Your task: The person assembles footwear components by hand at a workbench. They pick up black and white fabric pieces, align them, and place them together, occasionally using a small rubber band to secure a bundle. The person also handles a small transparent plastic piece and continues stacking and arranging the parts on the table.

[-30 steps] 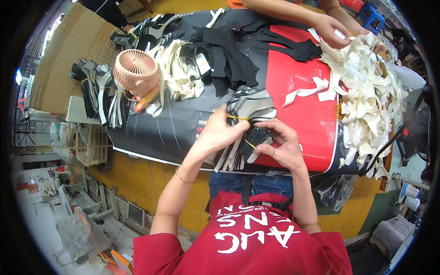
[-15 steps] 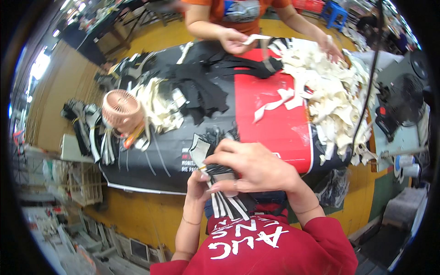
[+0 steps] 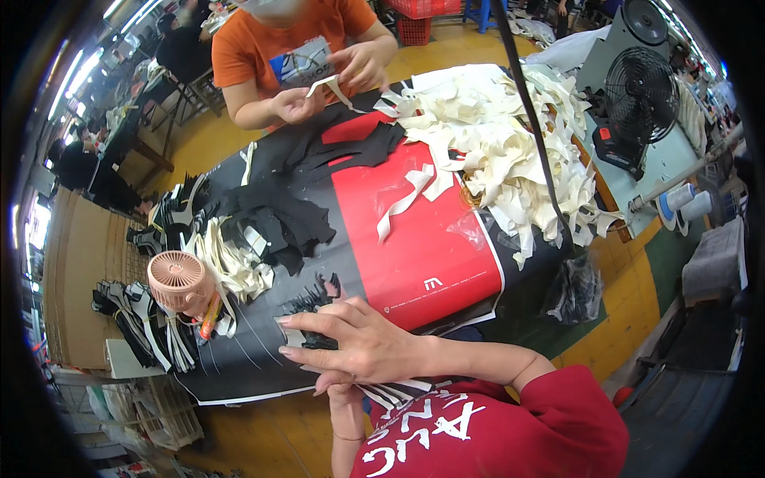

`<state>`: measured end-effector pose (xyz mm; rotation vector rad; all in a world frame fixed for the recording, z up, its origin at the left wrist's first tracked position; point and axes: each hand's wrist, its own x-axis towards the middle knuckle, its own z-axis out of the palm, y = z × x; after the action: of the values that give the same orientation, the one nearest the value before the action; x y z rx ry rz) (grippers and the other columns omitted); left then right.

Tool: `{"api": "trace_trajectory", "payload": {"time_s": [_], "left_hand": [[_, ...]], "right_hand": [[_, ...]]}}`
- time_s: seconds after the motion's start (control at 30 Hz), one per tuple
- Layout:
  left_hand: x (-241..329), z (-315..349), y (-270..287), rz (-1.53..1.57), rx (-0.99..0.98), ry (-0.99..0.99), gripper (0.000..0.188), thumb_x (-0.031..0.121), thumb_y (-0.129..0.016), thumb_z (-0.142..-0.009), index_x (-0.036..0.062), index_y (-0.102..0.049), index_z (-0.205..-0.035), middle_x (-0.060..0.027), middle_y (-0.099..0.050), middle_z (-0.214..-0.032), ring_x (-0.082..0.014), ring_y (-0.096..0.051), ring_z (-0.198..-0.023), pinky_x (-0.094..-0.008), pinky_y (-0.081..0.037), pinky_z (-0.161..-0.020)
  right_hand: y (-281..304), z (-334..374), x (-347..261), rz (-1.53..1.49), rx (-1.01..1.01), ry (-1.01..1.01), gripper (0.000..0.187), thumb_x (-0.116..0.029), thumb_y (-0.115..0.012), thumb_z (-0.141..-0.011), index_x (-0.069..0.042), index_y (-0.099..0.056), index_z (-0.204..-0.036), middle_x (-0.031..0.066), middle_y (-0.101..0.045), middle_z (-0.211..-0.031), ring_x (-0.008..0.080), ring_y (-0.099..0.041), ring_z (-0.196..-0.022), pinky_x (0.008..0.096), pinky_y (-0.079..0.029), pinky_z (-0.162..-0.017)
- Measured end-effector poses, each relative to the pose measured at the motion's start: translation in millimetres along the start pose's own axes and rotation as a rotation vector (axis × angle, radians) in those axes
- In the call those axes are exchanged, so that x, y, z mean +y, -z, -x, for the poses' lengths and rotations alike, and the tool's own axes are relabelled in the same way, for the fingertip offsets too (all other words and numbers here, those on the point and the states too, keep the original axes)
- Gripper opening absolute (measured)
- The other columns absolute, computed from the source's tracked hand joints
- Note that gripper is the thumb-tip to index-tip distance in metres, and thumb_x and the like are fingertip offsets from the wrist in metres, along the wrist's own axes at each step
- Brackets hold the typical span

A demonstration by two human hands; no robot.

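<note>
A bundle of black and white fabric strips (image 3: 398, 392) is held at the near edge of the table, close to my red shirt. My right hand (image 3: 362, 338) closes over its upper part, fingers bent round the side and thumb below. Beneath it my left hand (image 3: 341, 388) grips the bundle from underneath; its fingers are mostly hidden. A pale end of the bundle shows between my right fingers. Small dark scraps (image 3: 315, 296) lie on the table just beyond my hands.
Cream fabric pieces (image 3: 510, 151) are heaped at right, black pieces (image 3: 279, 223) left of centre. A pink fan (image 3: 182, 280) stands left beside sorted strips (image 3: 227, 259). Across the table, a person in orange (image 3: 311, 64) holds a cream strip. A dark cable (image 3: 530, 103) hangs down.
The view has swung, so the table sits differently. My right hand has closed further over the bundle, covering more of it. The other person's right-side hand has left the cream heap.
</note>
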<state>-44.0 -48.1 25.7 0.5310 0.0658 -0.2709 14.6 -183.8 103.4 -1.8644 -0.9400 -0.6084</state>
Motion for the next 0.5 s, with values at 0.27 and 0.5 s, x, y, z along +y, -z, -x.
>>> {"api": "trace_trajectory", "payload": {"time_s": [0.27, 0.5], "left_hand": [[20.8, 5.5, 13.8, -0.079, 0.015, -0.040, 0.125, 0.033, -0.083, -0.055, -0.0015, -0.016, -0.154, -0.0123, -0.054, -0.118, -0.0270, -0.057, -0.110, -0.0386, -0.044, -0.106], [29.7, 27.0, 34.5, -0.226, 0.027, -0.089, 0.118, 0.045, -0.080, -0.060, -0.0029, -0.023, -0.151, -0.0104, -0.054, -0.121, -0.0252, -0.057, -0.112, -0.0406, -0.045, -0.106]], "right_hand": [[107.0, 40.4, 89.5, 0.825, 0.027, -0.886, 0.021, -0.027, -0.077, -0.082, -0.008, -0.072, -0.090, 0.0097, -0.060, -0.099, 0.0268, -0.057, -0.101, 0.0408, -0.044, -0.087], [108.5, 78.1, 133.9, 1.024, 0.062, -1.051, 0.019, -0.026, -0.077, -0.079, -0.010, -0.074, -0.090, 0.0094, -0.059, -0.102, 0.0270, -0.053, -0.105, 0.0430, -0.037, -0.089]]}}
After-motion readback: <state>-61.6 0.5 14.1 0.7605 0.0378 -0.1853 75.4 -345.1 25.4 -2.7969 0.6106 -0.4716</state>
